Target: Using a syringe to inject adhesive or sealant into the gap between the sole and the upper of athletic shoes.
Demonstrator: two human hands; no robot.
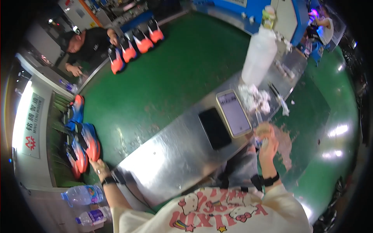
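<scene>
My left hand (100, 167) is at the near toe of an orange, white and blue sneaker (90, 141), its fingertips on either side of the toe. Beside that shoe, more sneakers (77, 155) of the same colours lie in the mouth of a machine at the left. My right hand (267, 143) is curled closed at the right end of the metal ledge. A bit of something bluish shows between its fingers, too blurred to name. Just left of it are a phone with a lit screen (234, 113) and a phone with a dark screen (215, 128).
A white plastic bottle (259, 56) stands on the metal ledge (167, 159), near crumpled tissue (254, 99) and thin tools (276, 95). Across the green surface (155, 85), a person's hand (112, 39) is by several upright sneakers (143, 42). Two water bottles (83, 195) lie at lower left.
</scene>
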